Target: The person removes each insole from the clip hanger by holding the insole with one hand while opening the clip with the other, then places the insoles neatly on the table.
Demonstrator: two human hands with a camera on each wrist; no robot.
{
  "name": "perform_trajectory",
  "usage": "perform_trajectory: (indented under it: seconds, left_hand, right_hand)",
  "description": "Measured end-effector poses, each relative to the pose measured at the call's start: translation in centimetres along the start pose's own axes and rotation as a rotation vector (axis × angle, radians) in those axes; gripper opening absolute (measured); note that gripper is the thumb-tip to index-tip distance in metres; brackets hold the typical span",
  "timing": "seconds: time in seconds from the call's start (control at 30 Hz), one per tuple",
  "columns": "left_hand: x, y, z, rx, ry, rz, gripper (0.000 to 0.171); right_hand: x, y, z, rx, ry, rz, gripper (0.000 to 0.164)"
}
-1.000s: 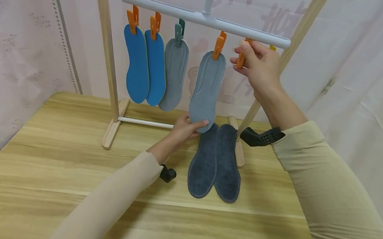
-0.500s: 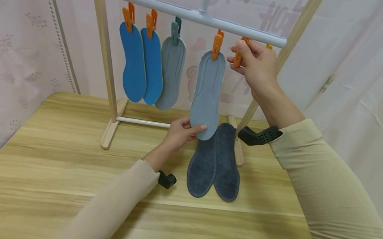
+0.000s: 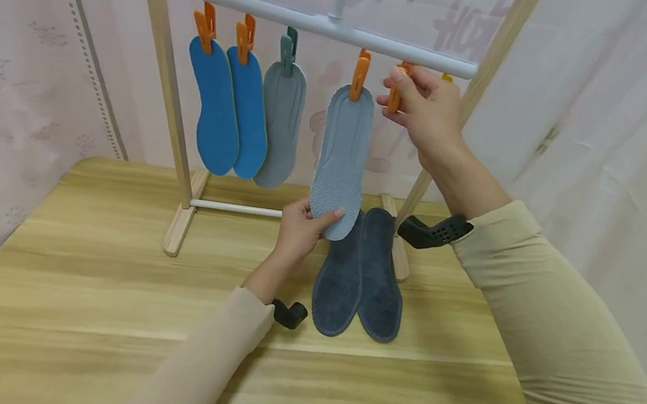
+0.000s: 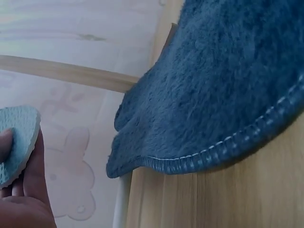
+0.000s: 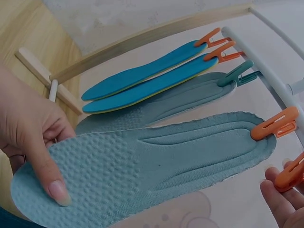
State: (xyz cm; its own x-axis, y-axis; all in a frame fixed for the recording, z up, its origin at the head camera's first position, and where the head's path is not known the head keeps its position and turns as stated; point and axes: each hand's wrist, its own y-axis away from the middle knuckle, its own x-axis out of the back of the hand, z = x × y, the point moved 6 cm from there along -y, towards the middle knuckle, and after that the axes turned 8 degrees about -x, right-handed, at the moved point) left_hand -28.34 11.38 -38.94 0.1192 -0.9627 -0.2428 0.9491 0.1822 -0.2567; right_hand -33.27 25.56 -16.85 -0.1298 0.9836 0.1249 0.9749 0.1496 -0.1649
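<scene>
Hanging grey-blue insole [image 3: 343,156], dimpled below, grooved above

Passable gap between held grey insole [image 3: 342,156] and green-clipped grey insole [image 3: 282,134] — left hand [image 3: 298,231] blocks its lower end, hanger bar [image 3: 377,40] crosses above. Blue insoles [image 3: 216,114] crowd the left; right hand [image 3: 431,110] and wooden post [image 3: 501,41] obstruct the right.

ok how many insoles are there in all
6: two blue ones and one grey clipped along the left of the hanger; another grey one clipped farther right, held by the left hand; two dark ones on the table. None seems hidden.
</scene>
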Motion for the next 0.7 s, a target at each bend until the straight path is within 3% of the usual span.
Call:
perform_trajectory:
  seconds: [0.17,0.37,0.7]
  left_hand:
    - [-0.2,-0.1,-0.3,-0.026,-0.004,0.038,0.028]
    - [0.0,-0.3,-0.2,-0.032,-0.02,0.066,0.026]
    - [1.3,-0.6,-0.2,-0.058,-0.06,0.115,0.024]
  right_hand:
    - [0.0,0.1,-0.1,0.017,0.086,-0.006,0.042]
    - [0.0,0.0,-0.3,0.017,0.079,-0.049,0.038]
    - [-0.7,0.7,-0.4,-0.067,0.083,-0.138,0.052]
